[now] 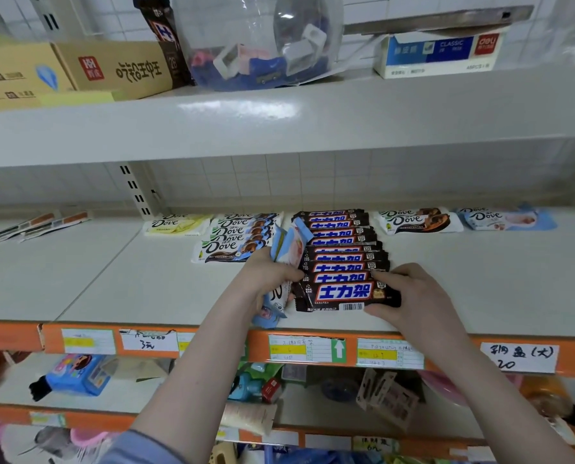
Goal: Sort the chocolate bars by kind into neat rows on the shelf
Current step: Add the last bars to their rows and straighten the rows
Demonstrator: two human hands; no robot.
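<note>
The bars (343, 262) wear glossy plastic wrappers that catch the light. The shelf (480, 279) looks like smooth painted metal, pale and faintly shiny. Price labels (308, 348) on its orange edge are matt paper. Above, a carton (112, 70) is matt brown cardboard and a bag (259, 41) is clear, glossy plastic.

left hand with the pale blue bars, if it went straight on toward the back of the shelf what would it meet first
Probably the row of blue-striped Dove bars just beyond the left hand and the pale blue bars in its grip; the Snickers row lies close on its right. Depth is unclear.
</note>
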